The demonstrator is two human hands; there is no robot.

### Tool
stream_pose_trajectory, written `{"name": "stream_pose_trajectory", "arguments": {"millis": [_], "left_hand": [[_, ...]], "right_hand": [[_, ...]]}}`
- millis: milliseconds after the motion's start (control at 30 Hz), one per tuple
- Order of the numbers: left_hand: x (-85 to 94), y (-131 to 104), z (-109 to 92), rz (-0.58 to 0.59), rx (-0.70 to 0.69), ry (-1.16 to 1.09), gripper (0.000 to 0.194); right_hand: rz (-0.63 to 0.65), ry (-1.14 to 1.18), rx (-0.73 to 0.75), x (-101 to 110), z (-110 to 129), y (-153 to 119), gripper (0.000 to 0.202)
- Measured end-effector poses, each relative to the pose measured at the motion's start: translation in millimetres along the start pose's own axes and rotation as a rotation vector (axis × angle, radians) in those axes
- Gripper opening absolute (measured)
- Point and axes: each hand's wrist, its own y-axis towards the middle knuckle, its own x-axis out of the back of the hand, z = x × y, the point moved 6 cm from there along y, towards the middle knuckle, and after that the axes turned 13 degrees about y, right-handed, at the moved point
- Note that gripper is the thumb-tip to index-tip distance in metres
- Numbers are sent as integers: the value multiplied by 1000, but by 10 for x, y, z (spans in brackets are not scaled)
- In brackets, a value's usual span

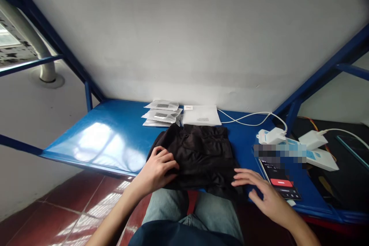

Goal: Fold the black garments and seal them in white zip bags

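Observation:
A black piece of cloth (pixel 201 153) lies rumpled on the blue table (pixel 127 119), its near edge hanging over the front above my lap. On its left edge rests my left hand (pixel 160 167), the fingers bent and together against the fabric; whether they pinch a fold is hidden. My right hand (pixel 256 188) is at the cloth's right edge, fingers spread and thumb apart, with the fingertips at the dark fabric and nothing held. Behind the cloth are a stack of white packets (pixel 163 114) and one flat white packet (pixel 201 115).
A phone (pixel 279 180) with a lit screen lies right of the cloth. Beyond it a white power strip (pixel 323 158) carries plugged-in chargers (pixel 313 139), and a white cable (pixel 248 117) runs along the wall. Blue metal bars (pixel 325 65) frame the table.

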Motion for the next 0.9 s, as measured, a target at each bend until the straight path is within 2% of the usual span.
{"name": "stream_pose_trajectory", "arguments": {"millis": [67, 133, 200, 267, 300, 367, 400, 433, 533, 567, 600, 633, 700, 767, 833, 900], "left_hand": [[66, -36, -37, 38, -7, -89, 26], [131, 61, -40, 3, 36, -91, 27], [123, 293, -4, -41, 70, 3, 18], [24, 613, 69, -2, 51, 101, 44], [-33, 777, 131, 45, 52, 122, 47], [-71, 1062, 295, 104, 130, 141, 31], [-44, 1166, 373, 105, 198, 149, 24], [7, 1237, 434, 84, 274, 166, 25], [175, 1244, 441, -64, 466, 249, 46], [177, 1188, 386, -107, 496, 265, 51], [138, 1113, 317, -133, 511, 275, 52], [56, 1028, 241, -142, 508, 276, 52], [-197, 848, 110, -98, 490, 276, 51], [-449, 695, 24, -55, 478, 264, 55], [-620, 619, -42, -37, 472, 237, 57], [-706, 635, -135, -38, 468, 195, 58]], "right_hand": [[-95, -38, 56, 85, 20, 90, 42], [-148, -130, 126, 146, 56, 321, 40], [-94, -236, 170, 152, 75, 642, 46], [10, -290, 168, 156, 58, 975, 45], [51, -285, 156, 177, 43, 1125, 40], [83, -218, 117, 263, 20, 1383, 35], [48, -178, 98, 330, 22, 1489, 35], [-32, -155, 85, 407, 39, 1575, 37], [-420, -177, 102, 532, 189, 1662, 46], [-512, -189, 121, 466, 256, 1640, 48], [-541, -194, 138, 332, 314, 1612, 50], [-515, -194, 147, 143, 355, 1582, 50], [-352, -243, 119, -307, 366, 1509, 53], [-228, -342, 69, -652, 298, 1394, 58], [-181, -420, 39, -789, 186, 1269, 61], [-178, -464, 22, -747, 42, 1144, 63]]}}
